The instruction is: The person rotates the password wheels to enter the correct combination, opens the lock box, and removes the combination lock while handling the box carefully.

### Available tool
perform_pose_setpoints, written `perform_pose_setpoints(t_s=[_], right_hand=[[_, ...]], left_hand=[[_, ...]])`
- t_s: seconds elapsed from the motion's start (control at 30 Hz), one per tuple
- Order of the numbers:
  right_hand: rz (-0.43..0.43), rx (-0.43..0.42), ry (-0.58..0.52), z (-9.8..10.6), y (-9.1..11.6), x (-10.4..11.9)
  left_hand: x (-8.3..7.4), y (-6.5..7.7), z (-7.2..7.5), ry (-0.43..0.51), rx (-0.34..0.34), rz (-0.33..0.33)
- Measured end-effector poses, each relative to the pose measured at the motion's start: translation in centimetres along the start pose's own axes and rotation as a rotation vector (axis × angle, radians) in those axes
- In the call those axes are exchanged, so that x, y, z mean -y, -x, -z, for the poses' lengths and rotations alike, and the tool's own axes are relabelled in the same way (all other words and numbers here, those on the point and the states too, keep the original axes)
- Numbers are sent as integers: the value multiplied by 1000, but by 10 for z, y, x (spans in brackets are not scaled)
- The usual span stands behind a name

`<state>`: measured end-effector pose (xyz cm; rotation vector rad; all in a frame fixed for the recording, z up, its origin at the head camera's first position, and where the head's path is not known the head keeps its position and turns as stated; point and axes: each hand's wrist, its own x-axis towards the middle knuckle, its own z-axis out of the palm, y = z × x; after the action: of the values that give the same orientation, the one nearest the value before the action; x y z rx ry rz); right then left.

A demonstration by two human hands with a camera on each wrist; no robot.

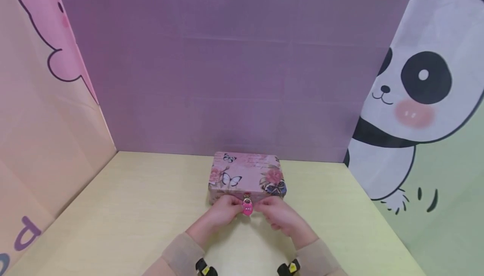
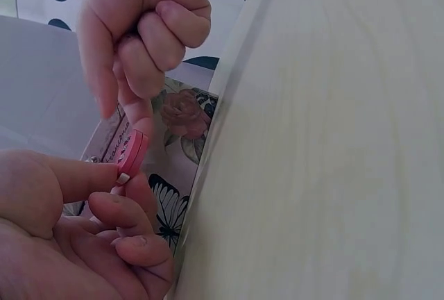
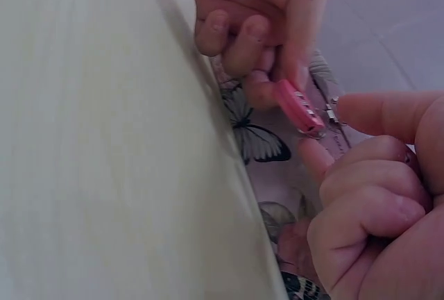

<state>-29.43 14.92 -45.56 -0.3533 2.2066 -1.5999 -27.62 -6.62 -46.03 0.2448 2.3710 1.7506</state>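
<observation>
A pink combination padlock (image 1: pixel 247 208) with small number dials hangs by its metal shackle at the front clasp (image 3: pixel 332 111) of a lidded box (image 1: pixel 247 171). The box is pink, with butterflies and roses printed on it, and its lid is down. My left hand (image 1: pixel 225 209) pinches the padlock body between thumb and index finger, its other fingers loosely bent. My right hand (image 1: pixel 277 214) is at the other side of the padlock. Its index fingertip is right at the shackle end, its thumb straight and apart beside the clasp, and the remaining fingers are folded into the palm.
The box stands on a pale wooden table (image 1: pixel 151 208), near a purple back panel (image 1: pixel 234 70). A panda-print panel (image 1: pixel 427 162) stands to the right and a pink cartoon panel (image 1: pixel 45 112) to the left.
</observation>
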Motion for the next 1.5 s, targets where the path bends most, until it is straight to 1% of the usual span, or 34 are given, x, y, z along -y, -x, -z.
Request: perform_pose_setpoints(t_s=[0.23,0.47,0.6,0.8,1.03,1.3,1.5], right_hand=[[-1,0,-20,-10,-3,-3],[-16,-10,-36,-16,-5,-2],[-14,-6,-46,-17,-5,-3],[-16,11,-57,-16,-4,-2],[-12,-2,-35,-16,-6,1],[-15,26,-57,-17,-7,-1],[-15,41,-72,-18,-8,-3]], left_hand=[[1,-1,0,-16,10,-12],[2,-1,0,-5,25,-13],[2,-2,1,-3,28,-15],[5,-4,1,28,28,-14],[6,-3,1,58,20,9],[5,-2,0,79,13,16],[6,-3,-1,69,10,13]])
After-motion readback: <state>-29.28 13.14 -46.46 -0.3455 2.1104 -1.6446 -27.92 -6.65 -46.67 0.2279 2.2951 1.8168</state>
